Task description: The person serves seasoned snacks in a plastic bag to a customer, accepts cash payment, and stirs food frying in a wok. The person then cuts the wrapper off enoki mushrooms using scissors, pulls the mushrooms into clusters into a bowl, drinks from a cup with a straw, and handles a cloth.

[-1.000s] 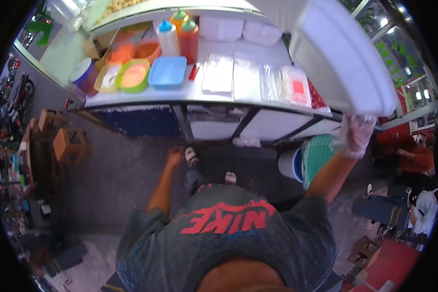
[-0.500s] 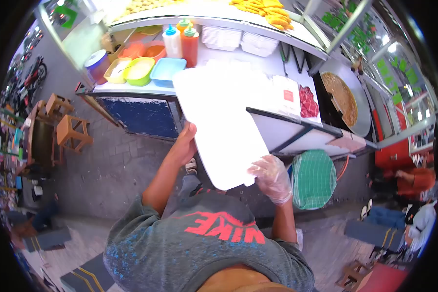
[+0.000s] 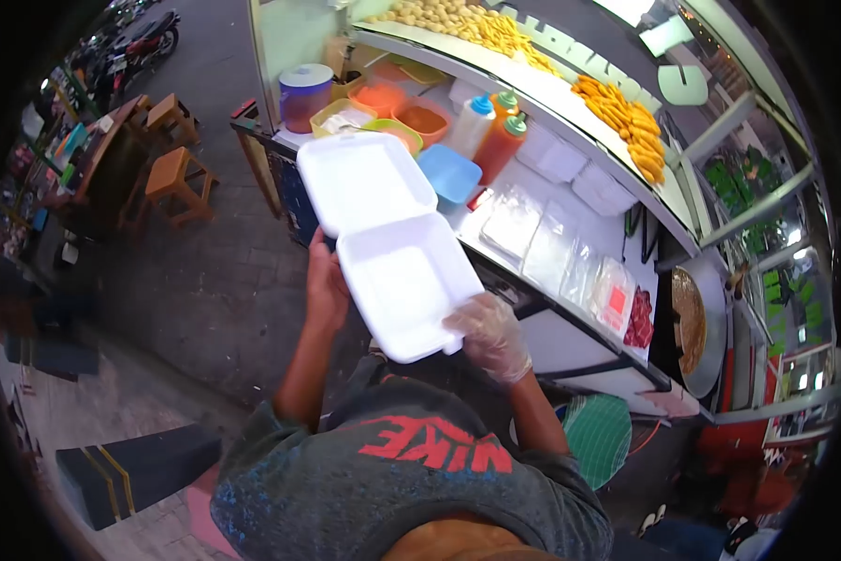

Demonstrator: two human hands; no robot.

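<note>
A white foam takeaway box (image 3: 403,285) hangs in the air in front of my chest, its lid folded back and its hollow inside showing nothing in it. My left hand (image 3: 327,280), bare, grips the box's left edge near the hinge, its fingers partly hidden underneath. On the lower right corner, my right hand (image 3: 490,337) in a clear plastic glove has its fingers closed on the rim. Beyond the lid, a blue tub (image 3: 449,175) stands on the counter beside squeeze bottles: one white (image 3: 472,126), one red (image 3: 502,148), and one orange behind.
Stacked foam boxes (image 3: 603,189) and clear plastic bags (image 3: 551,245) lie on the counter. Fried food (image 3: 617,117) covers the upper shelf. A large pan (image 3: 690,323) of oil sits at the right. A green-covered round stool (image 3: 596,439) and wooden stools (image 3: 179,183) stand on the ground.
The view has turned, so the counter now slants down to the right. Both hands still hold the box, whose hollow base and folded-back lid now show clearly instead of glaring white.
</note>
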